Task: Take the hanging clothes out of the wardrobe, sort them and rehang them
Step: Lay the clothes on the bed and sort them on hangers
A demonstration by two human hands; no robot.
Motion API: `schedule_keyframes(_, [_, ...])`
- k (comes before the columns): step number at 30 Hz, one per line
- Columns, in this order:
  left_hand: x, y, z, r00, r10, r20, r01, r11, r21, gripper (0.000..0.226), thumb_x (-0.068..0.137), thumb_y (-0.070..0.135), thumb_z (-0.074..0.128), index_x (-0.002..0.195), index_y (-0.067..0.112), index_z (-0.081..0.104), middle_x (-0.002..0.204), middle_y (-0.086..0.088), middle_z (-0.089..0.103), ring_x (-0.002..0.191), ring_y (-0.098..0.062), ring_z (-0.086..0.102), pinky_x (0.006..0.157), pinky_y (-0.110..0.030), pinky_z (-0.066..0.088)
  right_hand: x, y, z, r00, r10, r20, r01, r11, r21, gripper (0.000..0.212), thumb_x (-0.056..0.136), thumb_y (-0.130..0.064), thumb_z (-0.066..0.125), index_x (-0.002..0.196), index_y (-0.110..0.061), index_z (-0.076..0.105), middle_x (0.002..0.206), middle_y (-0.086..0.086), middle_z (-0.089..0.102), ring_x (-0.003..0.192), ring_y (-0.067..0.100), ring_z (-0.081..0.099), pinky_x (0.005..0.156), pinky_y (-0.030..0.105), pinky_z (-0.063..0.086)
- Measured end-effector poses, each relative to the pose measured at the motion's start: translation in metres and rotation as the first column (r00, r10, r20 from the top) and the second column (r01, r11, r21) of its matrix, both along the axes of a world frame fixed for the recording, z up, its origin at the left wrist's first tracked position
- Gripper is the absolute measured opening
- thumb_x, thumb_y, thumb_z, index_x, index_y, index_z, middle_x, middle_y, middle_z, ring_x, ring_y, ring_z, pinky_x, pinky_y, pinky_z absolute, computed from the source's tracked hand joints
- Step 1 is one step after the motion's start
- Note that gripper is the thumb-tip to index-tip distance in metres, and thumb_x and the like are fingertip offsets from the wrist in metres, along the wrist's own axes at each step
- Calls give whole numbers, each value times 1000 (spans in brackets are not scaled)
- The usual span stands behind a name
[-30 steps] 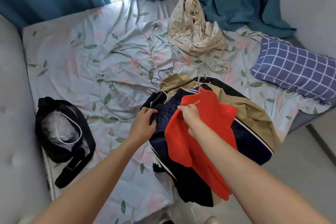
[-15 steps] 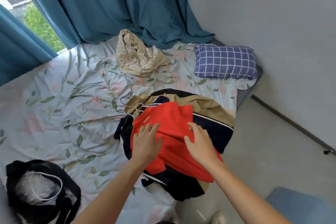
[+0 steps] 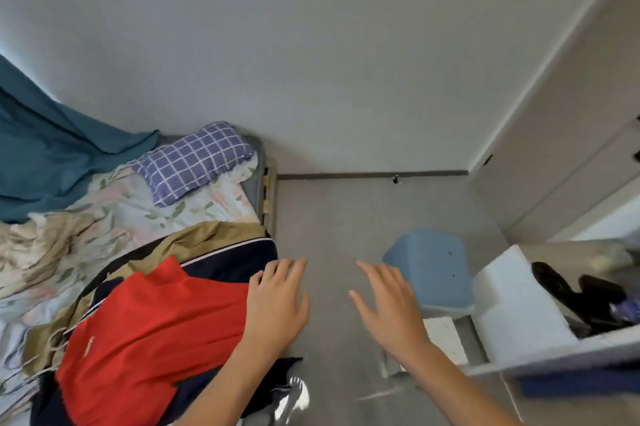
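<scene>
On the left is the bed with a flowery sheet, and a teal curtain hangs down onto it. A checked pillow lies at the far end. The clothes from the wardrobe lie in a pile near the edge of the bed: a red top is on top, a dark navy piece is under it, and a tan piece is under that. Thin hanger hooks peek out at the left side of the pile. The left hand has its fingers straight and apart, and it holds nothing; it is at the right edge of the red top, and I cannot tell if it touches it. The right hand is flat and spread too, in the air over the grey floor, and holds nothing. It looks like the clothes are out and the sorting is in hand. Next, I think a hand needs to pick one piece by its hanger. To the right stands a blue stool. Beside it is a white box with dark things in it; they are too blurry to name. Far right is the pale wardrobe.
</scene>
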State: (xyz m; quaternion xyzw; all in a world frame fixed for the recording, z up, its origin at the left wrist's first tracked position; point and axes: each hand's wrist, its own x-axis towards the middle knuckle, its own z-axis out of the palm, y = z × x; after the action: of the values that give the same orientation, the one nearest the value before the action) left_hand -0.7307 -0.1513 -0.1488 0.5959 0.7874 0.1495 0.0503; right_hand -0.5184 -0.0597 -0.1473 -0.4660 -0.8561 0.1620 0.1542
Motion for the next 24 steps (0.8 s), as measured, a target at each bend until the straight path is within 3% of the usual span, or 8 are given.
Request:
schedule_keyframes(5, [144,25,22,966,-253,-47,251,967,-48,55,85,41,59,138,28,59,126,5,61,114,-24,58,83,-42,49,160,-28,12,971,-237,-22,236,971,-35,62,96,-63,42,146,-28,53,134,-8,59,126,21,52,98,40,47])
schedule_keyframes(10, [268,54,38,855,-507,-108,501,862,-78,54,85,42,51,134,25,63,121,1,63,107,-27,62,76,-41,52,284,-55,30,887,-460,-44,458,888,-47,61,95,-65,41,147,-33,49,137,-13,58,127,17,51,103,38,46])
schedule_keyframes(16, [383,85,74,663,-736,-136,742,670,-5,41,88,40,49,123,24,63,98,5,60,88,-25,61,58,-37,51,377,-78,42,727,-682,-75,682,731,-38,60,98,-64,43,150,-35,44,135,-14,57,127,15,49,103,37,47])
schedule_keyframes(24, [492,94,67,393,-916,-74,919,388,76,36,91,39,50,122,24,61,104,5,58,95,-22,58,67,-36,52,456,-119,43,470,-878,-88,880,474,-27,59,98,-63,46,148,-32,49,128,-11,58,120,15,53,98,34,49])
